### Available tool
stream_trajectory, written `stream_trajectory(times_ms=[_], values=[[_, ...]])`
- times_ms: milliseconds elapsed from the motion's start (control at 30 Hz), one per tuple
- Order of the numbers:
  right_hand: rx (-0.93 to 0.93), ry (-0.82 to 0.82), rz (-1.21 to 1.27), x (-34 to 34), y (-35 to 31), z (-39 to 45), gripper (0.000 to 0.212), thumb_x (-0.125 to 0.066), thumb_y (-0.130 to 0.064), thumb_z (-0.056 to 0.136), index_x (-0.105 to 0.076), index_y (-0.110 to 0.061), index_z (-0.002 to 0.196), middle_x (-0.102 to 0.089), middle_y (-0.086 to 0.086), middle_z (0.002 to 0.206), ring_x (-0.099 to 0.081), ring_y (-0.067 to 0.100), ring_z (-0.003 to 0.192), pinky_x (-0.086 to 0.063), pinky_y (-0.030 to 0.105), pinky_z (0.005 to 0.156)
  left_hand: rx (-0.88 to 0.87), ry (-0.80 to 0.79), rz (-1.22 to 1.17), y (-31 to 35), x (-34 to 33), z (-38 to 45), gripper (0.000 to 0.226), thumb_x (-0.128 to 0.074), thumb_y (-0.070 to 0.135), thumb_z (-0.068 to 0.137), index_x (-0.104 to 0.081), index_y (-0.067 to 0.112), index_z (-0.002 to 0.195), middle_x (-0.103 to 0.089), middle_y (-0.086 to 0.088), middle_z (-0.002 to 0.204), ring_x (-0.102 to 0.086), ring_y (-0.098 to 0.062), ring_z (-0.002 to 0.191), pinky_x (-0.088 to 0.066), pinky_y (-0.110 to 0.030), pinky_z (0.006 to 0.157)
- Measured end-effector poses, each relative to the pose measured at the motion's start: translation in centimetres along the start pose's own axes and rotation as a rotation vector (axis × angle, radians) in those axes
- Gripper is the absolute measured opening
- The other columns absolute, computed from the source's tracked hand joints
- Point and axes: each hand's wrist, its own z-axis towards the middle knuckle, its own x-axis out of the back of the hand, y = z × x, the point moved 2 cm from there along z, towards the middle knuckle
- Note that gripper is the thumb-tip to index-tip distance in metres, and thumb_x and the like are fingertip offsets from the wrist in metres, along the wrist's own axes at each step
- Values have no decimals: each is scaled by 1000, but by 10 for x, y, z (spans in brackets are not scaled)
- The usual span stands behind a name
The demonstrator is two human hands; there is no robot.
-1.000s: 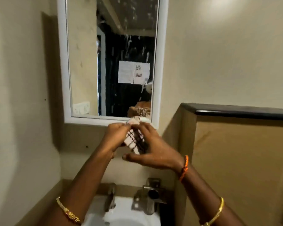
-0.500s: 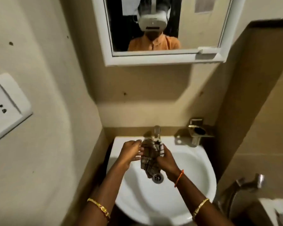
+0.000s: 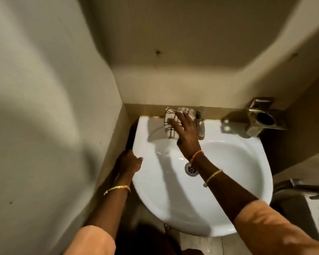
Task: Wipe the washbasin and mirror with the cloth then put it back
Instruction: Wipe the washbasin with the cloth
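Note:
A white washbasin fills the middle of the view, with a metal drain in its bowl. My right hand presses a white cloth with dark checks flat on the basin's back left rim, just left of the tap. My left hand rests on the basin's left edge, fingers curled over the rim, with no cloth in it. The mirror is out of view.
A metal holder is fixed on the wall at the back right of the basin. Beige walls close in at the left and behind. Another metal tap and a second fixture show at the right edge.
The view has dropped from the mirror to the basin. The cloth went from both hands over the drain to under my right hand on the back rim. My left hand moved to the basin's left edge.

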Motion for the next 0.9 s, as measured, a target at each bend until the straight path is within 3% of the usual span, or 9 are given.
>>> stream_trajectory(times_ms=[100, 233, 333, 433, 500, 567, 667, 800, 900], values=[[113, -212, -343, -35, 32, 13, 84, -29, 19, 57, -58, -17, 127, -43, 23, 143, -33, 52, 132, -33, 65, 101, 8, -71, -13, -3, 3, 14, 60, -74, 44, 72, -62, 10, 120, -64, -12, 124, -60, -33, 112, -49, -38, 96], [-153, -344, -398, -58, 42, 9, 90, -38, 29, 70, -41, -25, 142, -16, 22, 155, -8, 55, 138, -7, 63, 111, 51, -156, -23, -1, 12, 23, 55, -75, 40, 73, -64, 10, 118, -65, -11, 123, -60, -33, 112, -47, -42, 99], [-355, -376, -323, -64, 25, 13, 83, -38, 18, 78, -32, -33, 144, -10, 12, 158, -9, 50, 140, -10, 62, 112, 52, -188, -67, -3, 13, 24, 54, -74, 38, 76, -63, 8, 120, -64, -11, 124, -61, -33, 112, -47, -42, 100], [-304, -306, -349, -87, -10, 11, 84, -67, 16, 60, -55, -31, 130, -42, 16, 146, -35, 55, 128, -26, 75, 94, 86, -198, -152, -4, 10, 26, 52, -75, 29, 78, -62, 5, 122, -65, -13, 124, -61, -33, 112, -47, -41, 99], [-210, -385, -350, -109, -38, 5, 86, -82, 7, 43, -65, -32, 118, -59, 15, 130, -53, 51, 115, -40, 71, 81, 96, -201, -175, -2, 11, 25, 53, -77, 30, 75, -63, 8, 121, -66, -13, 122, -62, -34, 109, -49, -44, 97], [-126, -439, -318, -115, -58, 0, 80, -86, -6, 47, -64, -36, 118, -61, 12, 129, -57, 46, 113, -47, 65, 79, 96, -202, -188, -2, 11, 24, 51, -77, 32, 73, -65, 12, 118, -68, -12, 117, -63, -35, 105, -50, -46, 95], [-19, -428, -349, -107, -47, 3, 69, -71, -5, 71, -53, -38, 129, -49, 12, 142, -46, 47, 126, -43, 66, 90, 108, -211, -271, -6, 9, 26, 48, -78, 28, 72, -65, 12, 116, -69, -11, 116, -64, -34, 103, -50, -46, 95], [-229, -421, -410, -71, 14, 14, 59, -22, -8, 93, -30, -38, 144, -15, 7, 158, -12, 45, 142, -18, 62, 110, 118, -214, -345, -7, 8, 24, 48, -76, 21, 76, -62, 5, 120, -66, -14, 122, -61, -34, 109, -47, -46, 99], [-304, -391, -424, -55, 32, 16, 61, -36, -3, 93, -33, -38, 143, -16, 5, 158, -15, 42, 141, -27, 56, 108, 123, -229, -373, -9, 7, 24, 48, -76, 19, 77, -62, 5, 121, -65, -14, 123, -61, -34, 110, -47, -46, 100]])
